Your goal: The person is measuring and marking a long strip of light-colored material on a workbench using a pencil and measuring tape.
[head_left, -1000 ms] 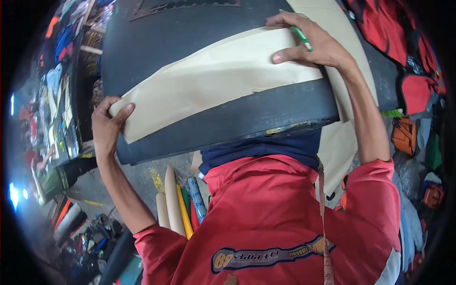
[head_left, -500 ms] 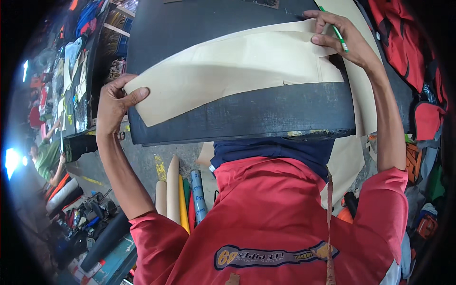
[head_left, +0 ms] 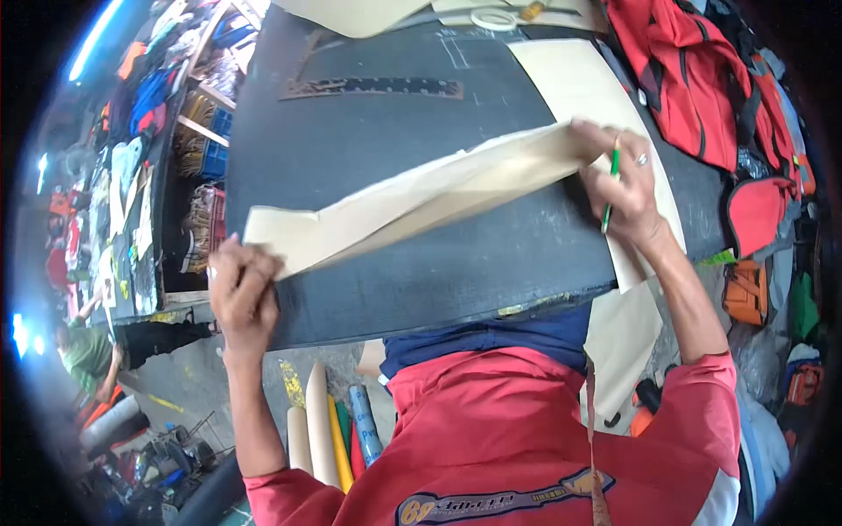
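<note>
Dark counter (head_left: 474, 272) stretches before me, and over it one long paper strip (head_left: 395, 200) spans between two hands: the left hand (head_left: 244, 294) has its fingers clamped on one end, the right hand (head_left: 624, 188) on the other, along with one green pencil (head_left: 615, 162). Beyond the fingers lie one white ring (head_left: 494, 19) and one perforated metal piece (head_left: 377, 88); behind them, one red shirt (head_left: 509, 412) carries one lettered emblem (head_left: 491, 501)

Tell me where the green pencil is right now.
In the head view, the green pencil is right of centre, held in the right hand, beside the right end of the pale paper strip.
</note>
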The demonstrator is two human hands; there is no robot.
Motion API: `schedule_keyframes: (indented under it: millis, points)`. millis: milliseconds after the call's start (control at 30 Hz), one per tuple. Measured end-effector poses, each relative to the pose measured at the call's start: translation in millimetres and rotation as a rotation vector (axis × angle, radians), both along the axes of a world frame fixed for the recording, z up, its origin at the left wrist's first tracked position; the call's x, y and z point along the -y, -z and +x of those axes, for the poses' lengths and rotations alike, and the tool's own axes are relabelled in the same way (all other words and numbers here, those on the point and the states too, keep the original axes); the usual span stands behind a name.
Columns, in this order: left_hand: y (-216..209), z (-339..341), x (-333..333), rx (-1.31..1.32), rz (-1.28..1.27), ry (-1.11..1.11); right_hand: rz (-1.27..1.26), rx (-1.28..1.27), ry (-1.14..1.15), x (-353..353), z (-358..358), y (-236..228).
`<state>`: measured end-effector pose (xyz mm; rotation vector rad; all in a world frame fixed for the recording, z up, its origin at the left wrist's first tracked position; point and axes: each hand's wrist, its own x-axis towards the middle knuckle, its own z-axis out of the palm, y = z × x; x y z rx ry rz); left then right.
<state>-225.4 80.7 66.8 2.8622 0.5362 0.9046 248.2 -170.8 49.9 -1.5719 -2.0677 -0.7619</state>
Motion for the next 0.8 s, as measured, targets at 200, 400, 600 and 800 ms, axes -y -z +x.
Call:
schedule_keyframes:
  millis: [200, 400, 600, 800]
  points:
    - [19.5, -12.0, 29.2, -0.217, -0.139, 0.015, -0.295, -0.490, 0.066, 60.8, -47.7, 0.7]
    - [11.0, -12.4, 37.0, -0.369, -0.366, -0.068, -0.229, -1.268, 0.408, 40.8, -71.3, 6.8]
    - [23.5, -19.8, 40.8, -0.386, -0.379, -0.142, 0.015, -1.380, 0.522, 26.8, -98.4, 32.4]
    - [12.2, -28.4, 69.0, -0.406, -0.376, -0.185, 0.175, -1.790, 0.408, -20.5, -140.5, 21.8]
